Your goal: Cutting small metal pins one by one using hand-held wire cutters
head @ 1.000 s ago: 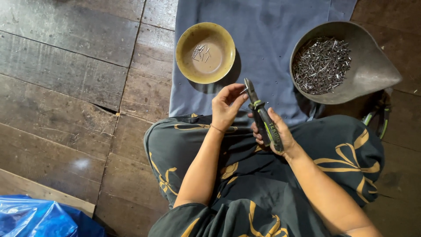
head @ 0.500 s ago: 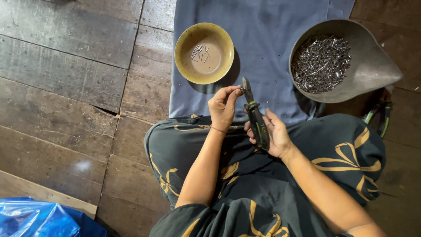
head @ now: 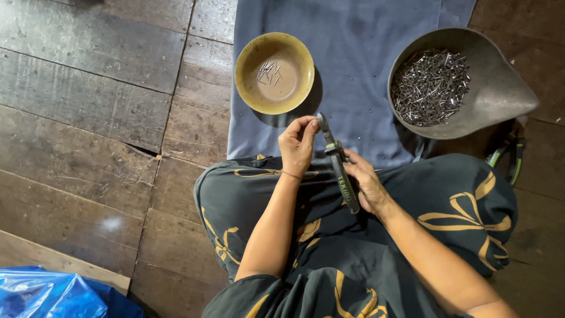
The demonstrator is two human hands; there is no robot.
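Note:
My right hand (head: pixel 366 184) grips the green-and-black handles of a pair of pliers (head: pixel 338 165), jaws pointing away from me. My left hand (head: pixel 297 144) has its fingertips pinched at the jaw tip, apparently on a small metal piece too tiny to make out. Both hands hover over my lap, above the near edge of a blue-grey cloth (head: pixel 353 70). A yellow-brown bowl (head: pixel 247 76) with a few small metal pins sits just beyond my left hand. A grey metal scoop pan (head: pixel 500 82) heaped with several small metal pins lies at the right.
Dark wooden floorboards (head: pixel 88 118) stretch to the left. A blue plastic bag (head: pixel 53 294) lies at the bottom left corner. A second green-handled tool (head: pixel 511 159) rests on the floor beside my right knee, under the pan's edge.
Both hands with the pliers have shifted slightly left and the pliers have tilted more upright; my left fingers have closed in on the jaw tip.

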